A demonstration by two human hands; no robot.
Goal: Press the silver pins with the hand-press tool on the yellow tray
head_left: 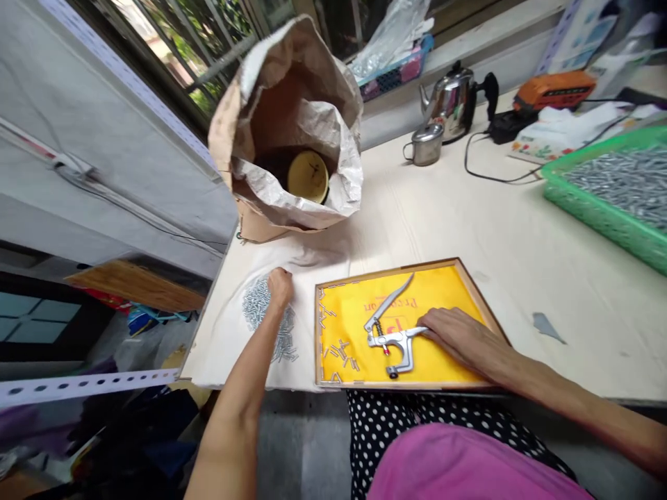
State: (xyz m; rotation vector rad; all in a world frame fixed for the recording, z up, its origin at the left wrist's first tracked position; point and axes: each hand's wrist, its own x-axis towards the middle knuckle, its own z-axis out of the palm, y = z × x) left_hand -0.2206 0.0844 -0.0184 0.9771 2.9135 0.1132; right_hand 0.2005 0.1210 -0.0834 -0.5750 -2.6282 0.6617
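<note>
My left hand is closed, fingers curled down, at the upper right edge of a pile of small metal pins. What it holds, if anything, is hidden. On the right, my right hand is closed over the handle end of silver snap-fastener pliers, which lie on a yellow sheet. The pliers' jaws are apart, with a black tip below. A shallow brown-rimmed tray surrounds the yellow sheet. Several loose pins are scattered along its left side.
A large paper sack with a round yellowish container inside stands behind. Farther back are a steel kettle, a metal cup and an orange-black battery. A green basket of metal pieces sits right. A grey scrap lies nearby.
</note>
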